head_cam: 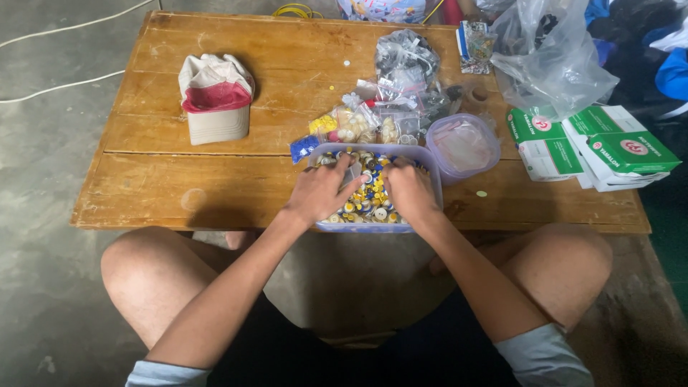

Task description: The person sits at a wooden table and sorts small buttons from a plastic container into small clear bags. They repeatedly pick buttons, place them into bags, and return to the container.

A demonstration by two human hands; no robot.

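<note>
Both hands, left hand (320, 192) and right hand (410, 190), rest fingers curled in a pale plastic tub (430, 166) of small colourful buttons (373, 197) at the wooden tabletop's (215, 186) near edge; grip unclear. Sifting gently avoids spills.

Clear plastic tub (430, 166) at 6 o'clock edge of bench (179, 179), open-topped, upright, filled with small round buttons (373, 197): yellow, blue, white, jumbled loose.

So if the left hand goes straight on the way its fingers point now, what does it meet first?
The left hand points up and right, over the small parts inside the plastic tray. Probably it meets the tray's far wall first, then the small bags behind it; depth is unclear.
</note>
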